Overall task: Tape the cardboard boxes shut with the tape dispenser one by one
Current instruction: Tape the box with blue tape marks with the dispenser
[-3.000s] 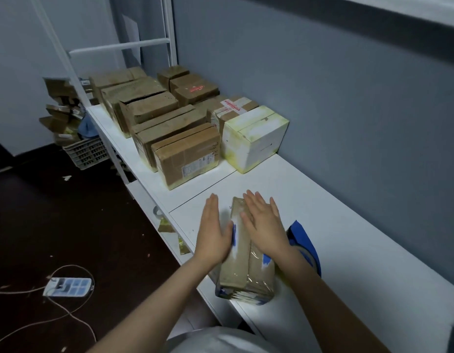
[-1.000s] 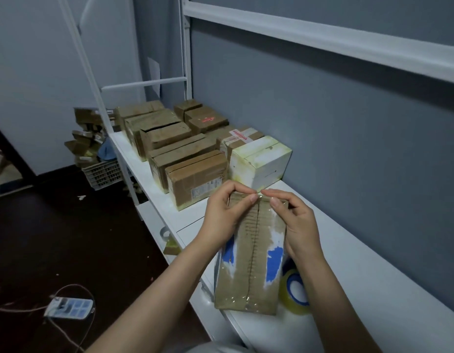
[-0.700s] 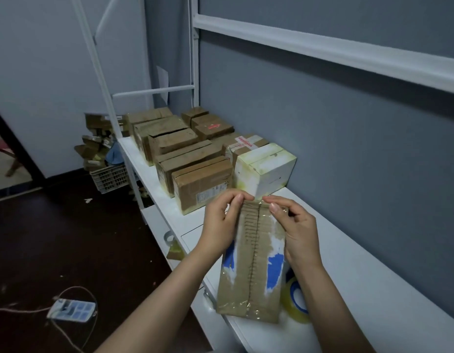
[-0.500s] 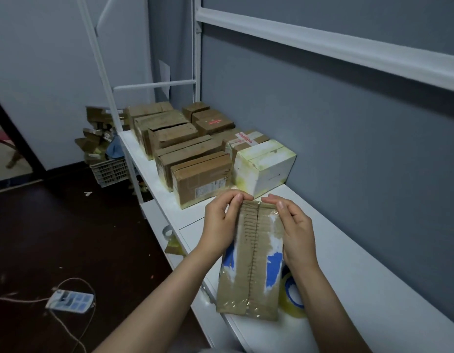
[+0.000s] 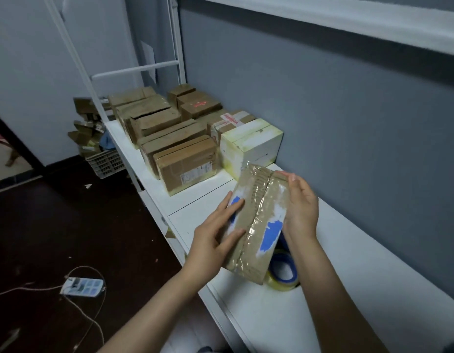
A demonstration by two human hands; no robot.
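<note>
Above the shelf (image 5: 353, 256), the tilted box (image 5: 256, 220) may slip: left hand (image 5: 213, 243) only presses flat, right hand (image 5: 302, 210) grips; tape (image 5: 284, 275) at 5 o'clock.

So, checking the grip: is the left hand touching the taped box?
Touching. Head view: the left hand lies with fingers flat against the taped box.
</note>
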